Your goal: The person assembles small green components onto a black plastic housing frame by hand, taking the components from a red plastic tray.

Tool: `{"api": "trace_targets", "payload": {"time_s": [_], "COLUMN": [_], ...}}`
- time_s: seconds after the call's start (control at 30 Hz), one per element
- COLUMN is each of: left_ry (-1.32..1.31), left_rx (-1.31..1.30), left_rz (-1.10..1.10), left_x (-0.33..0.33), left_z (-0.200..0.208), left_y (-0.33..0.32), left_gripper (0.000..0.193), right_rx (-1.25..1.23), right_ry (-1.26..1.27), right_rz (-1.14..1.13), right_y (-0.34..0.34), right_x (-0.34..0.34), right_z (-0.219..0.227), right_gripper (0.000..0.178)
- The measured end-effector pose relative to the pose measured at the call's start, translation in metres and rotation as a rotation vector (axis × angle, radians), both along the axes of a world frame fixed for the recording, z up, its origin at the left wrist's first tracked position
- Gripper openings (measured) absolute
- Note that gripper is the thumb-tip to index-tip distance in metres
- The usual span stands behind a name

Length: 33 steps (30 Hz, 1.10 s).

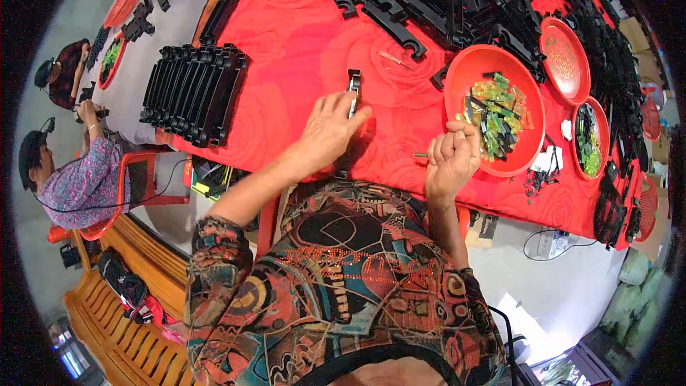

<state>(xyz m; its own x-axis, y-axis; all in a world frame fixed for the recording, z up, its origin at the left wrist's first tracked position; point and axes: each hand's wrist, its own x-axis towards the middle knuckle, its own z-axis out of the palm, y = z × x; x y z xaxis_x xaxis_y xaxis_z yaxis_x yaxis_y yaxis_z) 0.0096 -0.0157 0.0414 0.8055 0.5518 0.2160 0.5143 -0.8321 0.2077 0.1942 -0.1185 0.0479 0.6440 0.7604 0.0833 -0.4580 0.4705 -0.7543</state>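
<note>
My left hand (330, 129) rests on the near part of the red-covered table, its fingers closed on a long black plastic part (354, 80) that points away from me. My palm and fingers cover most of that part. To the right, my right hand (453, 161) is curled closed beside a red plate (454, 78) heaped with small yellow-green and black pieces (498, 116). A thin dark tip (420, 155) sticks out of this fist on its left side; the rest of that slim tool is hidden.
A neat stack of black parts (193, 93) stands at left. Loose black parts (429, 3) pile up at the back. Right of the plate lie another red plate (564, 61) and a smaller plate of pieces (589, 136). A seated person (86, 179) works at far left.
</note>
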Motion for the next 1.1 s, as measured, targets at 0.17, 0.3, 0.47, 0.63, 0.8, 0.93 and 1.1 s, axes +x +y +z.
{"api": "trace_targets", "payload": {"time_s": [0.17,0.3,0.47,0.63,0.8,0.93,1.1], "left_ry": [-0.092,-0.109,-0.078,-0.113,-0.131,-0.185,-0.225], "left_rx": [-0.161,-0.311,-0.152,-0.185,-0.181,-0.165,-0.182], "left_rz": [0.388,0.358,0.035,-0.048,-0.017,0.001,0.022], "left_x": [0.007,0.005,-0.015,-0.022,-0.016,-0.014,-0.014], "left_z": [-0.009,-0.019,-0.021,-0.025,-0.03,-0.028,-0.033], "left_y": [-0.039,-0.045,-0.031,-0.032,-0.031,-0.032,-0.031], "left_gripper": [0.064,0.057,0.046,0.035,0.033,0.032,0.029], "right_rx": [0.02,0.06,0.037,-0.042,-0.004,-0.059,-0.085], "right_ry": [0.056,0.078,0.054,0.106,0.203,0.177,0.162], "right_rz": [0.026,0.064,0.029,-0.046,0.028,0.053,0.069], "right_y": [0.006,0.009,0.01,0.022,0.042,0.053,0.051], "right_x": [-0.003,-0.005,-0.005,-0.01,-0.019,-0.029,-0.033], "right_z": [-0.001,-0.004,0.0,-0.006,-0.018,-0.035,-0.039], "right_gripper": [0.016,0.017,0.019,0.019,0.019,0.019,0.019]}}
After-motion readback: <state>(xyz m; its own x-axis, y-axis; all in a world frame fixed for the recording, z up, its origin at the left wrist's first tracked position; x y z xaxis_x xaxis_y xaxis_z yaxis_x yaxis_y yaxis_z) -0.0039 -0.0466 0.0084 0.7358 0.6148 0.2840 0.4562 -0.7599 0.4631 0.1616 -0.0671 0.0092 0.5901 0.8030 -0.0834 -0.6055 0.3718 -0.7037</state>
